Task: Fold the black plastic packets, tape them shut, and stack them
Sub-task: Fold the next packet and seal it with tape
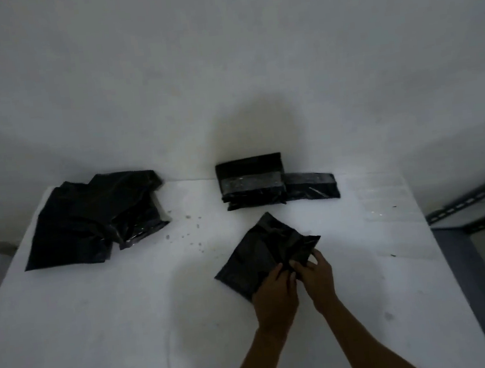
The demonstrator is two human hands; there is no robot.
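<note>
Table [99,321] is carrying loose pile [88,219] of black packets at ten o'clock, taped stack [251,182] at twelve, one packet [252,258] lying near centre, left hand [274,298] and right hand [317,278] pinching its four-o'clock edge, each grip holding plastic.

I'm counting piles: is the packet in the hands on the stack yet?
No, the left hand and right hand grip the packet apart from the taped stack.
</note>
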